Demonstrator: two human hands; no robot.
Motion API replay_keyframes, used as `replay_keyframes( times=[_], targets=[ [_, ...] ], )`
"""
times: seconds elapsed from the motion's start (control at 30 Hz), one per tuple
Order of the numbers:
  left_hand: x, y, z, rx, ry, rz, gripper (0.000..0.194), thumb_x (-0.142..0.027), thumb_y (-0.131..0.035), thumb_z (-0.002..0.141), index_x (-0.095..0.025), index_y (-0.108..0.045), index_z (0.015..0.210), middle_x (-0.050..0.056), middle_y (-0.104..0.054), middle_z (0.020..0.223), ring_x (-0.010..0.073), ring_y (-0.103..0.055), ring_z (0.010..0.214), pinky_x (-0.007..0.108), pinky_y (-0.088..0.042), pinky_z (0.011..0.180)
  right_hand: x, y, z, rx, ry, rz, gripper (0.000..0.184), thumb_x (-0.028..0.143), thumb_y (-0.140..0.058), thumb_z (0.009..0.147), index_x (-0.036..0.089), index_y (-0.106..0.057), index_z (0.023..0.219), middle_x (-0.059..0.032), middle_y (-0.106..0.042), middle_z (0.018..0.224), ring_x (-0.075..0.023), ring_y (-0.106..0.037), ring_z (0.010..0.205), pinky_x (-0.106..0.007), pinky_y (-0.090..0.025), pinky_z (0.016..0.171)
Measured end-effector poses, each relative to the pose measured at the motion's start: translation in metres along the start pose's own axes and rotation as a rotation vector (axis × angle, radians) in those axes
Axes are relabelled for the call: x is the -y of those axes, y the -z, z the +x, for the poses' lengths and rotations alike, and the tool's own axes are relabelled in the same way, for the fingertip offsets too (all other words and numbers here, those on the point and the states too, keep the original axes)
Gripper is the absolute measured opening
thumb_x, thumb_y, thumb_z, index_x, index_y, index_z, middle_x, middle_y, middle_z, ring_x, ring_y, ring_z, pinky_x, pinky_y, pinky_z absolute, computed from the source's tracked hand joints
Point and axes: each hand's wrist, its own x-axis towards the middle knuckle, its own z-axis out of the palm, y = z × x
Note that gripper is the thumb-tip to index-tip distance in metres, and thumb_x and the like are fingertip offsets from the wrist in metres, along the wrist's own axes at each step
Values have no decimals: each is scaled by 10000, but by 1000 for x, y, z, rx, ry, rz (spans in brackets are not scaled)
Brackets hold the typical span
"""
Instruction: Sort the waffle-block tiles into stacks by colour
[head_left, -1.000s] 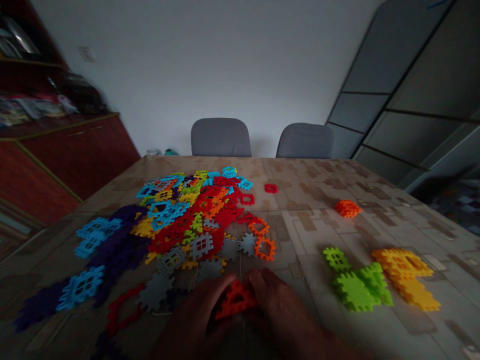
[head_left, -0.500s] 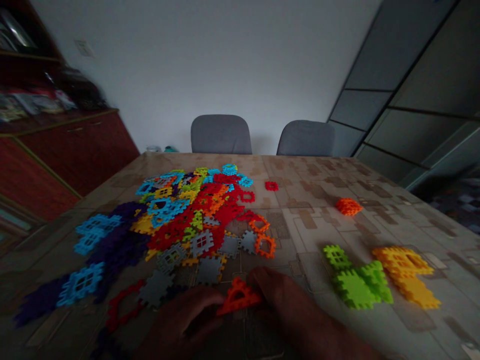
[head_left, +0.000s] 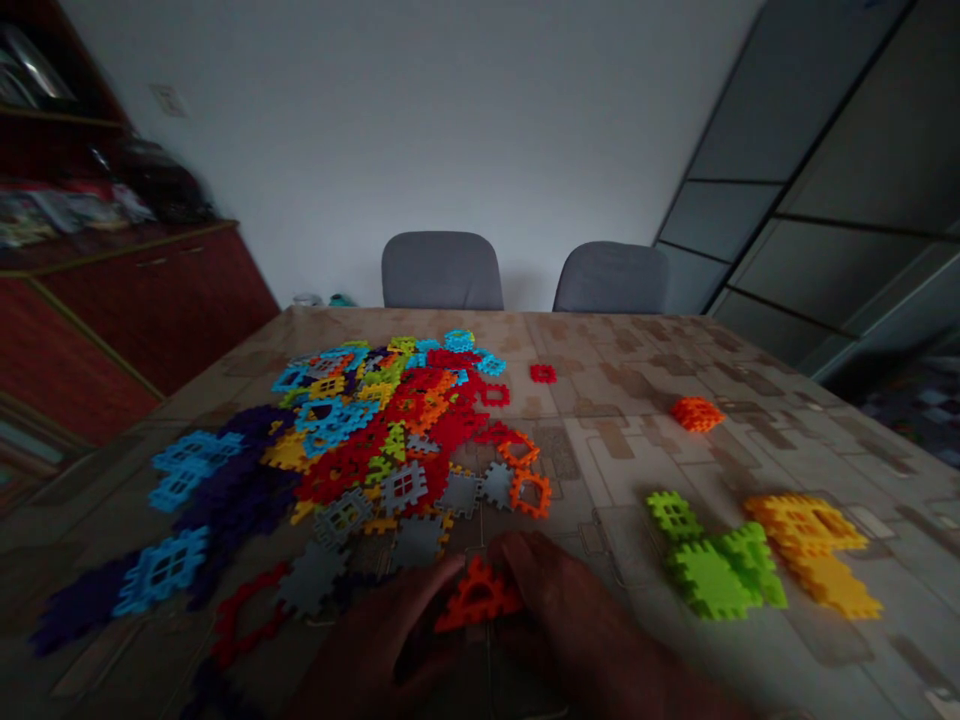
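Note:
Between my two hands, at the near edge of the table, is an orange triangular interlocking tile (head_left: 478,597) with toothed edges and an arched cut-out. My right hand (head_left: 570,610) is closed on its right side, thumb and fingers pinching it. On the other side, my left hand (head_left: 382,635) has its fingertips against the tile's left edge, thumb and fingers curved round it. Whether more pieces lie under the tile is hidden by the hands. Just beyond the fingers lie grey square tiles (head_left: 418,541) and an orange frame tile (head_left: 531,494).
A spread heap of red (head_left: 352,455), blue, purple and yellow tiles covers the left half. To the right are a green group (head_left: 712,578), a yellow group (head_left: 817,545) and an orange stack (head_left: 697,413). Two grey chairs (head_left: 442,270) stand behind the table.
My left hand has shifted slightly right and up, its fingers now closer round the orange triangular tile. My right hand has moved a little left over the tile. The loose tiles stay put.

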Motion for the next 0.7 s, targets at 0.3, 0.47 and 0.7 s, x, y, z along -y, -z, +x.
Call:
replay_keyframes(
  times=[0.3, 0.47, 0.7],
  targets=[
    [1, -3, 8, -34, -93, 79, 581, -235, -633, 868, -378, -542, 1424, -8, -740, 1263, 225, -737, 1067, 295, -581, 928, 2, -13, 7, -82, 41, -87, 345, -2, -584, 713, 190, -540, 997, -94, -701, 993, -238, -661, 891, -296, -500, 746],
    [0, 4, 12, -36, -173, 119, 582, -224, -633, 887, -393, -530, 1435, -29, -719, 1307, 221, -755, 1044, 277, -583, 931, -4, -14, 7, -107, 57, -92, 299, 18, -592, 748, 201, -530, 976, -74, -714, 956, -215, -676, 831, -264, -491, 672],
    [4, 3, 19, -73, -277, 164, 630, -207, -617, 910, -420, -433, 1474, -45, -705, 1328, 206, -748, 1069, 246, -579, 923, 5, -4, 8, -43, 65, -131, 281, 25, -545, 780, 177, -545, 1016, -105, -717, 982, -244, -688, 863, -290, -510, 689]
  ],
)
